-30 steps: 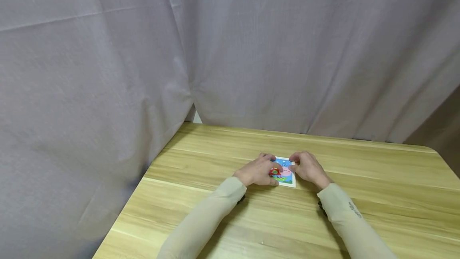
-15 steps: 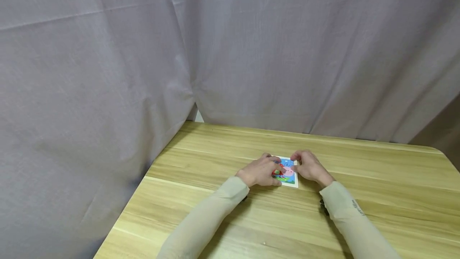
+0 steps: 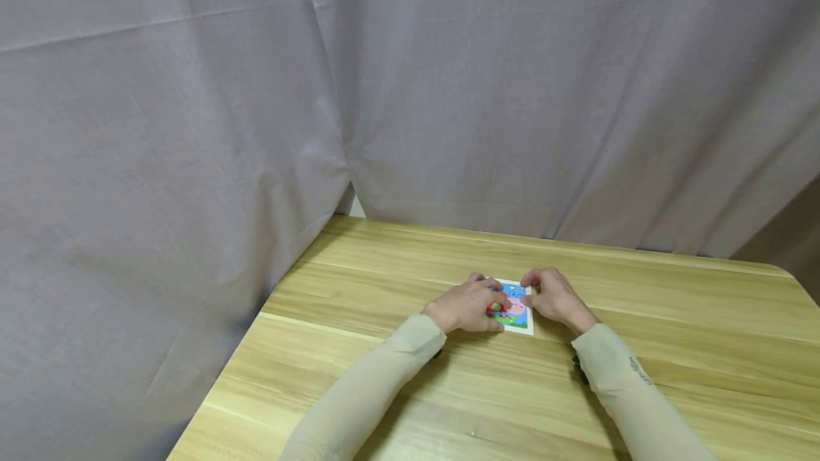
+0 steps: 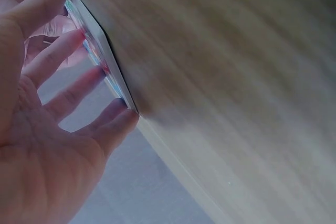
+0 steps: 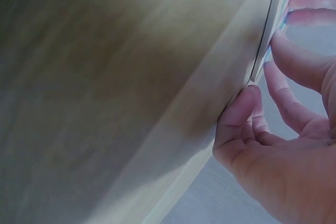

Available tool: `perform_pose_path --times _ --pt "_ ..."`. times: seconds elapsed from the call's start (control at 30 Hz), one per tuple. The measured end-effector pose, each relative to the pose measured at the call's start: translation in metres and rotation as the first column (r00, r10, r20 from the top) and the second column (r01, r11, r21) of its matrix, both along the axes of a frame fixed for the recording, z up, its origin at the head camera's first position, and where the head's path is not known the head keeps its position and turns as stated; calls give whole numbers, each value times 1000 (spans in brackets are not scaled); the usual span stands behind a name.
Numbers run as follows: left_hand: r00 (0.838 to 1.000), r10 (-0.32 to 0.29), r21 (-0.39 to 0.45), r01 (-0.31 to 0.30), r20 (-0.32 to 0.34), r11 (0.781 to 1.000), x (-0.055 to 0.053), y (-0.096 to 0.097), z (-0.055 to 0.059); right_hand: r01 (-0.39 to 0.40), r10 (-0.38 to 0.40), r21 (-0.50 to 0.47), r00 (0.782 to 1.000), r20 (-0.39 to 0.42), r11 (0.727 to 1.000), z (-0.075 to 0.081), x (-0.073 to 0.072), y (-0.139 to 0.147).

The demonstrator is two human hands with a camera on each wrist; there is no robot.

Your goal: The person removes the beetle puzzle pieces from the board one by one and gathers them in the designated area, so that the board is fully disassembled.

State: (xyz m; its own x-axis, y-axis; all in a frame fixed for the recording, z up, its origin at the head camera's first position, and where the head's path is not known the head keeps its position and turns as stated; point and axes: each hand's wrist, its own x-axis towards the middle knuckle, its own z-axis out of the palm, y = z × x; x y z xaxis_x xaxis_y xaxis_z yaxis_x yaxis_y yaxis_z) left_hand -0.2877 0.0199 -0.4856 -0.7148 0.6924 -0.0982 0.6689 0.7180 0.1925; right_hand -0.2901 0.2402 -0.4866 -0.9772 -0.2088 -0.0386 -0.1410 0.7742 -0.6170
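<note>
A small flat picture board (image 3: 520, 327) lies on the wooden table, white-bordered, with a pink cartoon pig on blue and green. My left hand (image 3: 466, 306) spreads over its left part; in the left wrist view the left fingers (image 4: 71, 95) reach across and rest on it, covering part of the picture. At the right edge and far right corner is my right hand (image 3: 556, 301), its thumb (image 5: 294, 59) and a finger pinching there. In the right wrist view its other fingers curl against the tabletop. The board's underside is hidden.
The wooden table (image 3: 359, 262) extends around both hands. Grey curtains (image 3: 448, 91) hang along its far and left sides. Pale sleeves (image 3: 378, 383) cover both forearms, and a dark band (image 3: 579, 370) shows under the right cuff.
The whole view shifts slightly, so the board and hands appear a little farther right. Both hands stay at the board in nearly the same pose.
</note>
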Motion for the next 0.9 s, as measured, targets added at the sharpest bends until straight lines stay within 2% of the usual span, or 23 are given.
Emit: perform_pose_path --times 0.23,0.6,0.9 --pt "1000 5 0 -5 11 1000 1 -1 1 28 -28 -3 999 21 1000 2 0 0" --pt "1000 3 6 -3 -1 1000 0 0 -5 -5 5 -37 1000 4 999 -6 -4 2" --pt "1000 6 -7 -6 -4 1000 -1 0 -4 -17 17 1 1000 13 1000 -5 -5 5"
